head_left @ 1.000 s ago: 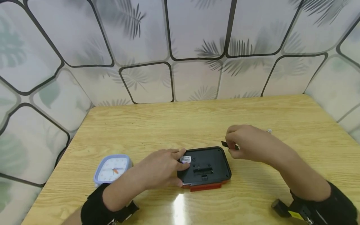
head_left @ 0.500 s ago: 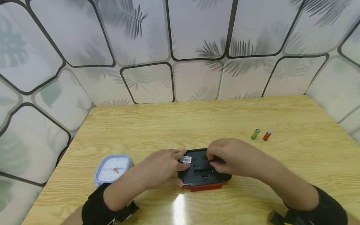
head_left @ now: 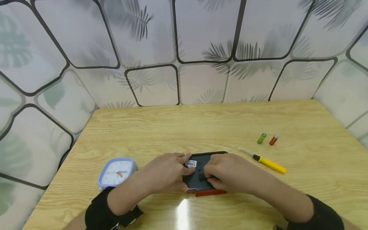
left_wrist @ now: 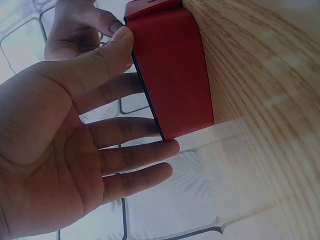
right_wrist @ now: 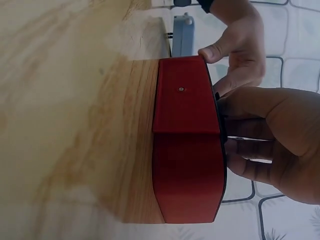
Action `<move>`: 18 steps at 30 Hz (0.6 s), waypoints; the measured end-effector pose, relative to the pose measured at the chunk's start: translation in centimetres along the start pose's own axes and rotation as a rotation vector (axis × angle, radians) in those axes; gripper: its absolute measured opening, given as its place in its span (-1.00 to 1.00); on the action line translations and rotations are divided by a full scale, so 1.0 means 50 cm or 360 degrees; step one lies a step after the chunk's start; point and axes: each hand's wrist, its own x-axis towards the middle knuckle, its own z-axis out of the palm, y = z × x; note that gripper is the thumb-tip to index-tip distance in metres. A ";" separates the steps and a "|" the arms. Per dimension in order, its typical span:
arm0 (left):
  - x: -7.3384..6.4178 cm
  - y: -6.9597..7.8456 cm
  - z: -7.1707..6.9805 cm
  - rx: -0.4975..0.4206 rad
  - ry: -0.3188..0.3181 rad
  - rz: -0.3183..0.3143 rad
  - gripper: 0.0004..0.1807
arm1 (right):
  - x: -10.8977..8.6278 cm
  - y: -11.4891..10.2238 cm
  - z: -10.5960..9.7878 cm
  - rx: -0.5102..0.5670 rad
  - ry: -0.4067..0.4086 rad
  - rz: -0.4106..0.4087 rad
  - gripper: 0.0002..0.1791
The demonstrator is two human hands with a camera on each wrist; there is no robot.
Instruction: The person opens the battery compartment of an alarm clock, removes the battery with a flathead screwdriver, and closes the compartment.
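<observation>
A red box-shaped device (right_wrist: 187, 175) lies on the table with its black back panel (head_left: 194, 183) facing up. My left hand (head_left: 168, 174) rests over its left end, fingers straight on the panel and thumb at the near edge. The left wrist view shows that thumb (left_wrist: 117, 47) against the red case (left_wrist: 172, 75). My right hand (head_left: 227, 171) is over the panel's right half, pinching a small black battery cover (head_left: 202, 176) at the battery compartment. Its fingers hide most of the compartment, so how the cover sits cannot be told.
A blue-rimmed clock (head_left: 117, 172) lies left of the left forearm. To the right is a yellow-handled screwdriver (head_left: 270, 164). Behind it lie a green battery (head_left: 261, 138) and a red battery (head_left: 274, 139). A patterned backdrop (head_left: 201, 83) rises behind the table.
My right hand has moved left with the black cover, from beside the device onto its back panel. The batteries and screwdriver have come into view. The left hand has stayed in place.
</observation>
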 end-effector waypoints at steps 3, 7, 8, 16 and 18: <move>0.001 0.000 0.000 -0.0004 0.0002 -0.0002 -0.34 | 0.002 -0.003 0.000 -0.0032 -0.0024 0.0003 -0.79; 0.002 0.000 0.001 -0.0011 -0.0002 -0.0004 -0.34 | 0.002 -0.009 -0.001 -0.0080 -0.0065 0.0026 -0.84; 0.002 0.000 0.001 -0.0011 -0.0006 -0.0004 -0.34 | 0.002 -0.010 -0.001 -0.0091 -0.0070 0.0028 -0.84; 0.001 0.000 0.003 -0.0013 0.0004 -0.0007 -0.35 | 0.002 -0.024 0.003 -0.0249 -0.0028 0.0004 -0.88; 0.001 0.000 0.002 -0.0005 0.0009 -0.0003 -0.35 | 0.003 -0.027 0.003 -0.0310 -0.0019 -0.0003 -0.87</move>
